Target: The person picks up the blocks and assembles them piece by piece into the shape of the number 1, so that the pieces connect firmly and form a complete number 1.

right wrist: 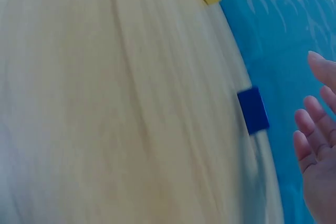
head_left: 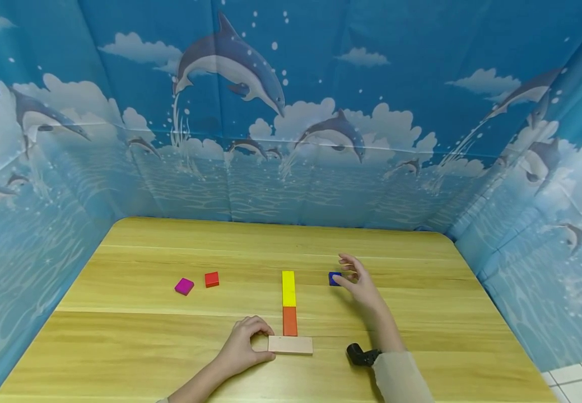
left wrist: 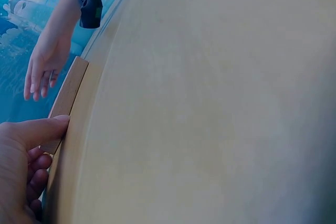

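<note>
Near the front middle of the table, my left hand [head_left: 242, 346] pinches the left end of a plain wooden block [head_left: 293, 346], thumb at its near side and fingers at its far side. An orange block [head_left: 289, 321] extends back from that block, and a yellow block [head_left: 288, 288] continues the line behind it. To the right, my right hand [head_left: 363, 288] is held over a small blue block [head_left: 332, 276], fingers loosely spread. In the right wrist view, a gap shows between the blue block [right wrist: 253, 110] and the fingers.
Toward the left lie a magenta block [head_left: 184, 286] and a red block [head_left: 212, 279]. A black device [head_left: 361, 355] sits at the right wrist. The wooden table [head_left: 134, 336] is bordered at the back and sides by a dolphin-print curtain [head_left: 270, 184].
</note>
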A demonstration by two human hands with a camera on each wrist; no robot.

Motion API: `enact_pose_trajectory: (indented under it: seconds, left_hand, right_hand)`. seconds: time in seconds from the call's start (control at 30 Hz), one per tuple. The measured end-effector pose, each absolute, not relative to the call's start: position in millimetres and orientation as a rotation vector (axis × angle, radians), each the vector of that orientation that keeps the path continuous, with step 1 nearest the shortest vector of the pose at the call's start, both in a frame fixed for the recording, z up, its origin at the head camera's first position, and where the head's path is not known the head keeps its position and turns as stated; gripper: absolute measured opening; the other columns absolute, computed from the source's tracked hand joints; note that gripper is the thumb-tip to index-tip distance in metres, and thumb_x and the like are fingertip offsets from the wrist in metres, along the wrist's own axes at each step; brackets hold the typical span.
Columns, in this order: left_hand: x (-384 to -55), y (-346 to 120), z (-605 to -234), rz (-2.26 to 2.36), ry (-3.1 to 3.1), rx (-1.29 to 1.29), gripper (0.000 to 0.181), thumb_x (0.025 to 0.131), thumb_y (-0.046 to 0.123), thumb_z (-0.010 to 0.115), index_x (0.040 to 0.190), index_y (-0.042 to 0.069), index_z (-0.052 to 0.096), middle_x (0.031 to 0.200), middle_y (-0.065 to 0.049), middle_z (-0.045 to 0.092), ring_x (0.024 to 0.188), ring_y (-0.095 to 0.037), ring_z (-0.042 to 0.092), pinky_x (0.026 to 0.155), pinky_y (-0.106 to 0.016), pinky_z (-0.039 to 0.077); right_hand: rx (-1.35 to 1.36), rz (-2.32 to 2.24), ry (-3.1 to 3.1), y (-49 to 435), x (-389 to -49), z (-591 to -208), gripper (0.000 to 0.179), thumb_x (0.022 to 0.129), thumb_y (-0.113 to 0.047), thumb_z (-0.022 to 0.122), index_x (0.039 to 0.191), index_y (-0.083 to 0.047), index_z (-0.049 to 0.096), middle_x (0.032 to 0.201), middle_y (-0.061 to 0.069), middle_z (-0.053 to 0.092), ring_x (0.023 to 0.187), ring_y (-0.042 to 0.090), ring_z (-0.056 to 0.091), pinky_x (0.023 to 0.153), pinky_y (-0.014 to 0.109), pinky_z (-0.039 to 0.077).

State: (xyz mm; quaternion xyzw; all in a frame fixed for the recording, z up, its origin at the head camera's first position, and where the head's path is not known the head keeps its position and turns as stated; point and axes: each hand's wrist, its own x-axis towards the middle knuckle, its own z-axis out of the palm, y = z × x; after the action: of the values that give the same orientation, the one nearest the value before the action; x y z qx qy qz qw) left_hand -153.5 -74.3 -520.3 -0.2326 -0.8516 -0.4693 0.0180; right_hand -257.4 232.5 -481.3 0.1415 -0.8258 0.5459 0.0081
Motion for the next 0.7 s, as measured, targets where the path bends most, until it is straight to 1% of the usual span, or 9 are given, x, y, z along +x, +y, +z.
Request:
enact_pose_trajectory:
  seconds: [0.2, 0.37, 0.47, 0.7]
  left_hand:
    - [-153.4, -74.5, -519.7, -1.448, -2.642, -0.727, 0.034, 0.06, 0.021, 0.084, 0.087, 0.023, 0.063, 0.088, 0.017, 0.057, 0.086, -0.003, 0.048, 0.088, -0.041, 0.033]
    - [-154.3, -74.8, -519.4, -1.442, -2.645, -0.729, 0.034, 0.06, 0.021, 0.083, 0.087, 0.023, 0.063, 0.088, 0.017, 0.057, 0.087, -0.003, 0.048, 0.088, -0.042, 0.033]
    - [-154.8, -75.1, -519.7, -1.443, -2.647, -0.729, 0.034, 0.06, 0.021, 0.083, 0.087, 0.023, 0.063, 0.088, 0.017, 0.057, 0.087, -0.003, 0.048, 0.088, -0.042, 0.033]
    - [-155.7, -75.1, -521.2, -1.448, -2.648, -0.727, 0.034, 0.06, 0.021, 0.084, 0.087, 0.024, 0.064, 0.088, 0.018, 0.057, 0.086, -0.003, 0.048, 0.088, -0.041, 0.033]
  right_hand:
    - [0.43, 1.629, -2.629, 245.8, -256.2, -492.4, 0.054, 0.087, -0.015, 0.062, 0.133, 0.0, 0.038, 0.126, 0.022, 0.044, 0.11, 0.037, 0.044, 0.088, 0.046, 0.036]
    - [0.418, 1.619, -2.68, 250.8, -254.8, -497.9, 0.054, 0.087, -0.016, 0.061, 0.133, -0.002, 0.039, 0.126, 0.021, 0.046, 0.112, 0.037, 0.044, 0.092, 0.051, 0.035]
    - [0.419, 1.594, -2.705, 250.3, -253.8, -498.2, 0.051, 0.087, -0.014, 0.061, 0.132, -0.001, 0.04, 0.126, 0.021, 0.046, 0.112, 0.036, 0.045, 0.093, 0.05, 0.035]
    - [0.437, 1.621, -2.682, 239.8, -245.9, -482.9, 0.045, 0.086, 0.001, 0.059, 0.127, 0.009, 0.042, 0.12, 0.029, 0.045, 0.105, 0.042, 0.044, 0.088, 0.054, 0.034]
